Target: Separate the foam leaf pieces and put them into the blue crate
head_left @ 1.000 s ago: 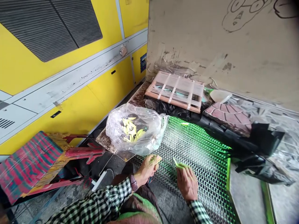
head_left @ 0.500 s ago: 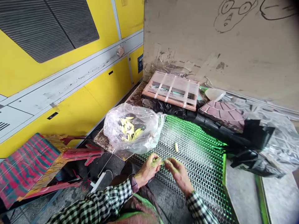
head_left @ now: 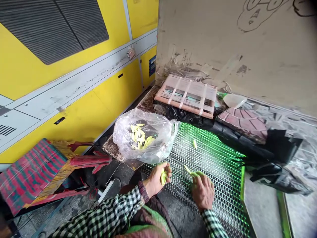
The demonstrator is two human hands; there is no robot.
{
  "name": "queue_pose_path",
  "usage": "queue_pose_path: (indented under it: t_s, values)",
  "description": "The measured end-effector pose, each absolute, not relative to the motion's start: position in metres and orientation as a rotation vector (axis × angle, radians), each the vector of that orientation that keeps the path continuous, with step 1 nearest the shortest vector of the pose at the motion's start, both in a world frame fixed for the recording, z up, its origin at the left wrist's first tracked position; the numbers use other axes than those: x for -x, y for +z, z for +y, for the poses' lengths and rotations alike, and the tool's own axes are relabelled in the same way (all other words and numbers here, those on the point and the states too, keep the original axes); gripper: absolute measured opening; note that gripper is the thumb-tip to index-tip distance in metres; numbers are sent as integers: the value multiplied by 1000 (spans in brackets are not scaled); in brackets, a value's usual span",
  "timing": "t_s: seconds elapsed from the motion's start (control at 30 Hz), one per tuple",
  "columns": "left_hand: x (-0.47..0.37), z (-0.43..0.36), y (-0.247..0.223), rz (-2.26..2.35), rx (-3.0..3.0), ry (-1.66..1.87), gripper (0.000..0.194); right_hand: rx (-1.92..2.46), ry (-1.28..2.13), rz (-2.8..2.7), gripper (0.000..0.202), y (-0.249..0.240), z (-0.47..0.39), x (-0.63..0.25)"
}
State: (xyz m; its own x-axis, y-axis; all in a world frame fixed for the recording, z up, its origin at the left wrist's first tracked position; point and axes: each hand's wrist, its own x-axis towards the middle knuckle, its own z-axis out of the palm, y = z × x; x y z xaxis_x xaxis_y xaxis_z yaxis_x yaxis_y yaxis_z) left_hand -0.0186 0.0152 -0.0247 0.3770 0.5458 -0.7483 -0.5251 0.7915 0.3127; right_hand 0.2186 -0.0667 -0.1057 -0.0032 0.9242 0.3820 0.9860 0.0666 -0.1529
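Note:
My left hand (head_left: 158, 180) is closed around a few yellow leaf-shaped pieces (head_left: 163, 177), which show between the fingers and palm. To its right, my right hand (head_left: 203, 191) pinches another slim yellow-green leaf-shaped piece (head_left: 187, 170) low over a shiny honeycomb mesh (head_left: 220, 168). I cannot tell whether that piece touches the mesh. One more yellow piece (head_left: 194, 144) lies alone on the mesh, beyond my right hand. A clear plastic bag (head_left: 164, 138), lying open beyond my left hand, contains several similar pieces (head_left: 138, 135).
Behind the mesh, a wooden frame wrapped with pale strips (head_left: 185, 94) and a pink patterned slab (head_left: 244, 122) rest along black plastic (head_left: 274, 145). A yellow machine (head_left: 101, 102) stands at the left, with a checked-cloth-covered seat (head_left: 32, 172) nearby. Brown board (head_left: 210, 49) rises behind.
My hands, close together before, are now apart. The right one has moved right over the mesh with a leaf-shaped piece. The camera view has shifted slightly.

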Motion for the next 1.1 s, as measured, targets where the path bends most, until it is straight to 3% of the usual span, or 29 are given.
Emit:
queue_pose_path:
  t_s: [0.1,0.23,0.33,0.63,0.83,0.93,1.1]
  values:
    - [14,18,-23,962,82,773,12,1892,-102,-1864,31,-86,-74,-197]
    - [1,18,-23,923,127,838,14,1759,627,-1497,25,-47,-76,-140]
    - [-9,17,-21,913,106,875,15,1718,992,-1300,35,-34,-73,-107]
    - [4,14,-19,1113,-98,791,9,1793,1259,-711,56,-42,-60,-147]
    - [0,9,-31,1069,-449,552,37,1574,1502,-815,48,-30,-51,-158]
    - [-1,13,-37,1143,-489,643,41,1684,1419,-911,49,-41,-50,-161]
    - [8,22,-41,1214,-458,728,41,2060,714,-1427,60,-63,-41,-180]
